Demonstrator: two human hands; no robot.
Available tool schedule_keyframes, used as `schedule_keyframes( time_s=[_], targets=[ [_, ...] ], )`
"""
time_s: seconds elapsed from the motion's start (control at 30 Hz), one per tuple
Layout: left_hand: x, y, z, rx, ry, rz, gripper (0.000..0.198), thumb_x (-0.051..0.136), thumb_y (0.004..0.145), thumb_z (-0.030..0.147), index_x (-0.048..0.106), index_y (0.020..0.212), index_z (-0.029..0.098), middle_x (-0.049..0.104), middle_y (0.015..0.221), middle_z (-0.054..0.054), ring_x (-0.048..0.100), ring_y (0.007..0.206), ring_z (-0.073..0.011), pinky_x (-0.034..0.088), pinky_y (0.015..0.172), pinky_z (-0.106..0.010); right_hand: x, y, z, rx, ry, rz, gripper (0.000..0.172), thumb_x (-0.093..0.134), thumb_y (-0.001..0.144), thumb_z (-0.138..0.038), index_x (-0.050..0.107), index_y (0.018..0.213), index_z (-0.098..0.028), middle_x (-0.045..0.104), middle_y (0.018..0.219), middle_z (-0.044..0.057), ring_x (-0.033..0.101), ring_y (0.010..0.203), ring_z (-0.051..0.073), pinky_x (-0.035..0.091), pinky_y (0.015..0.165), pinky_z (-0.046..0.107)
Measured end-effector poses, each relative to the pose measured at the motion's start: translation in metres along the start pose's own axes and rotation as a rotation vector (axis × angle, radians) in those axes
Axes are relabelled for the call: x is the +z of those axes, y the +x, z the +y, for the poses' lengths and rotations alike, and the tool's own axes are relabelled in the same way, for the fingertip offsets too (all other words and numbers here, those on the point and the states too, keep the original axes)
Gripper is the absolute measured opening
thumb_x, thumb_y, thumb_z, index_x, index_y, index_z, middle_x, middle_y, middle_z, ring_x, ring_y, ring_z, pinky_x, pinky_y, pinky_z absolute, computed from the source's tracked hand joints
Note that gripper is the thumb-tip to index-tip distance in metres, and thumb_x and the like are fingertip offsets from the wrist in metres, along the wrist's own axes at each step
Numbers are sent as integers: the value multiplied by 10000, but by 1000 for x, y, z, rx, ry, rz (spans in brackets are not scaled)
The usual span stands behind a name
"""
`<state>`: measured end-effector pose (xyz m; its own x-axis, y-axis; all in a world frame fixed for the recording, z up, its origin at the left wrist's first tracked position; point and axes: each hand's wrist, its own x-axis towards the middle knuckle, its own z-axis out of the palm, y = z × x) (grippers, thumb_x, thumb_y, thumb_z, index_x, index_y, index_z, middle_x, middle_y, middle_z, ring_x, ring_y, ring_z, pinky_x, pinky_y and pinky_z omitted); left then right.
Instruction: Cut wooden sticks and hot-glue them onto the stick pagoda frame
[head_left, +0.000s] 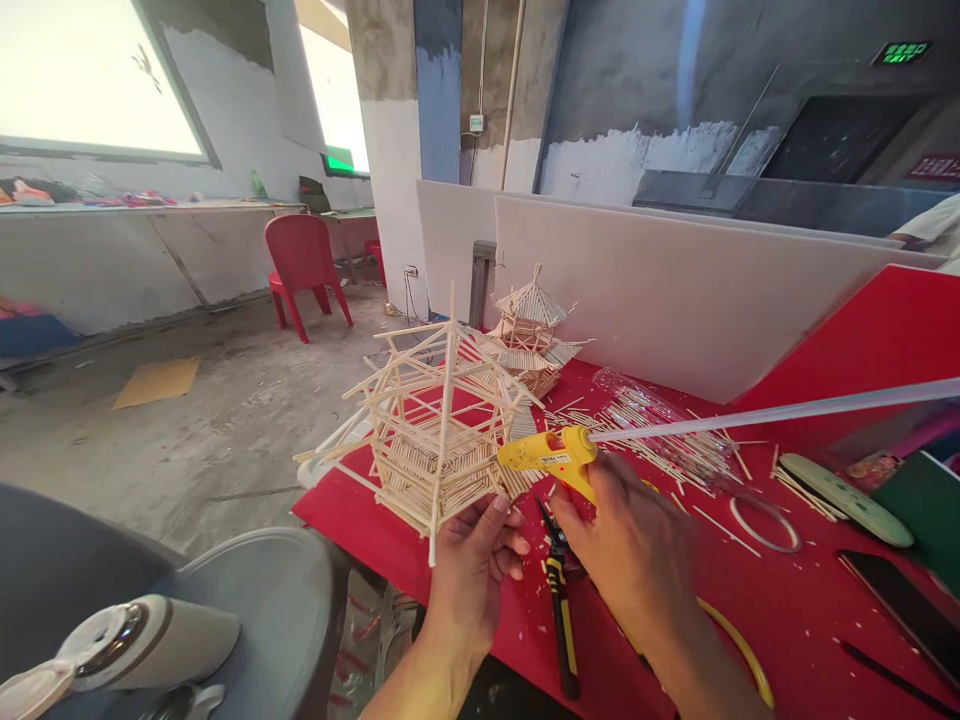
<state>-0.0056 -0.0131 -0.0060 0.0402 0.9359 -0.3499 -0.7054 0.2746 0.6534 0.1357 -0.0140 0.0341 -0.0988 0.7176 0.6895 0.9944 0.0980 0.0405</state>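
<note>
My left hand [480, 550] grips the lower front edge of a wooden stick structure [420, 430], a many-sided frame with stacked sticks at its base. My right hand [630, 540] is closed round the handle of a yellow glue gun [551, 452]. The gun points left, its nozzle close to the structure's right side; whether it touches cannot be made out. A long clear glue stick [772, 410] runs out of its back to the right. Between my hands, black and yellow pliers [561, 610] lie on the red table [787, 620].
Behind stands a finished-looking stick tower [532, 330]. Loose sticks [660, 440], a tape roll [765, 525], a green case [847, 498] and a phone [904, 600] lie to the right. A grey stool [277, 600] holds a white flask [161, 640]. A person's sleeve shows far right.
</note>
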Motion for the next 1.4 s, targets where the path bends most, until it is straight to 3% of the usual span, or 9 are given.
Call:
schedule_keyframes(
  time_s=[0.3, 0.53, 0.8, 1.4],
  targets=[
    [-4, 0, 0, -1, -9, -15, 360, 881, 598, 326, 634, 770, 130, 675, 627, -6, 578, 435, -82, 423, 331, -145, -8, 3, -5, -34, -42, -25, 154, 542, 892, -308, 641, 905, -192, 657, 740, 3, 596, 622, 154, 326, 571, 279],
    [-8, 0, -1, -5, -6, -19, 357, 874, 608, 329, 630, 776, 129, 672, 624, -10, 579, 434, -88, 420, 335, -153, -10, -4, 0, -49, -71, 51, 159, 539, 881, -329, 634, 862, -203, 644, 731, -9, 589, 584, 138, 305, 533, 289],
    [-11, -1, -4, 12, 8, -19, 330, 854, 648, 316, 624, 799, 135, 675, 638, -9, 586, 442, -89, 415, 338, -151, -14, -19, 9, -71, -93, 63, 222, 520, 903, -343, 659, 910, -170, 683, 767, 14, 592, 588, 138, 314, 536, 289],
    [-6, -2, -3, 20, 36, -1, 337, 854, 644, 318, 636, 817, 127, 669, 631, -8, 578, 439, -87, 424, 343, -154, -13, -15, 8, -95, -39, 66, 191, 507, 909, -287, 645, 948, -162, 724, 850, 45, 637, 641, 155, 367, 571, 286]
  ],
)
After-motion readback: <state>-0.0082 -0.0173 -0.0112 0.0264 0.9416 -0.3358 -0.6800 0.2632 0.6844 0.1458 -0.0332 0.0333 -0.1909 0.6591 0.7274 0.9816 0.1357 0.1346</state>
